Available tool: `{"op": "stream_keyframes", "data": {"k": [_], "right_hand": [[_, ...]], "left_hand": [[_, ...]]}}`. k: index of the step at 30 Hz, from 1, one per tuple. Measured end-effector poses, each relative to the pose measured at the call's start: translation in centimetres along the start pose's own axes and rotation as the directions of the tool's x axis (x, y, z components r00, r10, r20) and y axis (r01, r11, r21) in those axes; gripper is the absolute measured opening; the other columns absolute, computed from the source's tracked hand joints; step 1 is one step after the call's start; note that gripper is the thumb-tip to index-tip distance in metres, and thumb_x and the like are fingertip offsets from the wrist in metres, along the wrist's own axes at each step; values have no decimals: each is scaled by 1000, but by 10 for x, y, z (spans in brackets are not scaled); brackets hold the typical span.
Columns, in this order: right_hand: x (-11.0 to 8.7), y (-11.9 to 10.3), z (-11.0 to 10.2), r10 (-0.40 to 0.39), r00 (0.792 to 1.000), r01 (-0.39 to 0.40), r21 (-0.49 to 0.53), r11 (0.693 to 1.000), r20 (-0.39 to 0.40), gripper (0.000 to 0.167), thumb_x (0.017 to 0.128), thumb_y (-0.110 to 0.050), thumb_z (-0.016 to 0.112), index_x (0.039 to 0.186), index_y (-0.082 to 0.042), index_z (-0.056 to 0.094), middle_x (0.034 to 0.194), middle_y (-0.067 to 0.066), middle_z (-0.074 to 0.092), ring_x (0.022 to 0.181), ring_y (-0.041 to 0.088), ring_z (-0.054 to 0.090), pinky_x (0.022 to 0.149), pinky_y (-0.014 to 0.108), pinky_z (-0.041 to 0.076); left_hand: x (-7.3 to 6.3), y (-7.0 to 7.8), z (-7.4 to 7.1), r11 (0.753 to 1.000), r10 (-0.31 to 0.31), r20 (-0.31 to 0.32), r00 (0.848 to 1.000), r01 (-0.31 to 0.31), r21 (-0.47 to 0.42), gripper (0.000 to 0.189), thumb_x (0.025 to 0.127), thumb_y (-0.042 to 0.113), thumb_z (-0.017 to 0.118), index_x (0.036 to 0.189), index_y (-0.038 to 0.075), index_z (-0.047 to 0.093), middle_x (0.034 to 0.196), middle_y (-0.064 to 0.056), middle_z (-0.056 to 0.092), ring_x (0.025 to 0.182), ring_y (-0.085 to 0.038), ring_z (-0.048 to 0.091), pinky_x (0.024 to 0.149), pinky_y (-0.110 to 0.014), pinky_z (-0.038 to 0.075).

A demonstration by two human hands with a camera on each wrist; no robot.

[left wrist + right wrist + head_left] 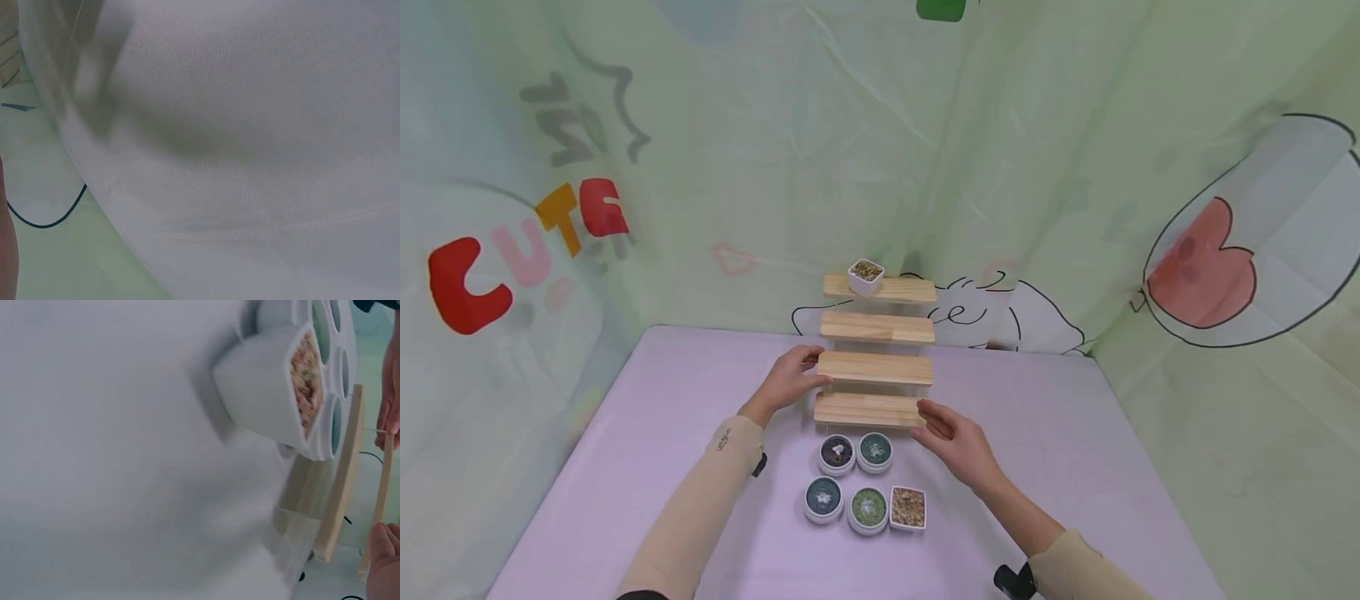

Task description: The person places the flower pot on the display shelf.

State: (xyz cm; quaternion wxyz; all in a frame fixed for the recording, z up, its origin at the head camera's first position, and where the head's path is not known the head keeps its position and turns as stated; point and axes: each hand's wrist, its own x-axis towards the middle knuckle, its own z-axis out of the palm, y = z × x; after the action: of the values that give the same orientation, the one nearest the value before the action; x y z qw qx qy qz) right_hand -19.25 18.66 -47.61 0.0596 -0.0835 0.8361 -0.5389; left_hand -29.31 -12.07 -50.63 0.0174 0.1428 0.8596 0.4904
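Note:
A tiered wooden display stand (876, 367) has light planks on clear supports. My left hand (786, 382) grips the left end of its second plank from the bottom, thumb in front and fingers behind. At the right end of the lowest plank is my right hand (958, 443), its fingers fairly straight and slightly apart; contact is hard to judge. In the right wrist view part of the right hand (384, 559) overlaps a plank. A small square white pot (865, 282) of gravel stands on the top plank. The left wrist view shows mostly cloth.
In front of the stand are several round white pots (868, 510) with dark or green tops, and a square pot of pinkish gravel (908, 508). A pale tablecloth (1037, 467) covers the table. Printed curtains (737, 167) hang behind and at both sides.

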Motion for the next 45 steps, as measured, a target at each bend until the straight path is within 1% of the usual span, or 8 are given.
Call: {"op": "stream_keyframes", "data": {"k": [5,10,17,22,29,32,37,45], "right_hand": [[-17,10,8,20,1000,-19,-7,1000,11,55,86,-12,75,135,4,55,136,19,57,126,30,54,100,28,49],[-31,24,13,40,999,-40,-14,999,37,55,87,-12,75,134,5,54,135,20,57,125,31,55,99,28,51],[-51,43,15,57,985,-55,-15,998,162,61,86,-21,76,134,8,53,135,24,55,125,35,53,99,26,51],[-63,51,15,59,971,-59,-6,998,231,62,85,-22,77,133,10,52,133,27,55,123,37,55,98,27,52],[-70,58,14,45,963,-55,33,998,267,67,84,-19,78,134,14,48,131,32,54,119,38,58,95,27,54],[-72,61,13,27,961,-45,57,997,276,68,84,-16,78,135,15,46,134,33,51,121,39,55,98,27,52],[-73,67,12,27,955,-57,94,994,296,71,82,-15,79,137,15,44,139,32,46,126,39,51,101,25,49],[-75,72,14,15,956,-63,157,986,292,70,84,-11,78,137,16,42,139,34,45,127,40,49,101,26,49]], "left_hand": [[0,1,-1,1000,-10,-5,1000,10,3,65,84,16,78,135,-10,48,132,-25,52,122,-36,53,107,-37,47],[1,-1,0,1000,3,3,1000,-3,-8,65,84,16,78,135,-10,48,132,-25,51,122,-36,54,107,-36,47],[1,-3,1,1000,-7,4,1000,7,-5,66,84,16,79,136,-10,47,133,-25,51,122,-37,54,107,-38,47],[2,-4,2,1000,-5,0,1000,5,-6,66,84,15,78,136,-10,47,132,-25,51,123,-35,54,107,-36,47],[3,-3,2,1000,-18,-7,1000,18,7,66,84,16,79,136,-9,48,133,-25,52,122,-35,54,107,-36,47],[2,-3,2,1000,-24,-1,1000,24,11,66,84,17,78,136,-9,48,134,-24,51,123,-36,54,106,-36,48],[2,-3,2,1000,-25,-3,1000,25,16,66,85,17,78,137,-9,47,134,-24,51,123,-36,54,106,-37,48],[3,-3,2,999,-35,2,999,35,12,66,85,17,78,137,-8,47,135,-24,51,124,-35,54,107,-37,47]]}}
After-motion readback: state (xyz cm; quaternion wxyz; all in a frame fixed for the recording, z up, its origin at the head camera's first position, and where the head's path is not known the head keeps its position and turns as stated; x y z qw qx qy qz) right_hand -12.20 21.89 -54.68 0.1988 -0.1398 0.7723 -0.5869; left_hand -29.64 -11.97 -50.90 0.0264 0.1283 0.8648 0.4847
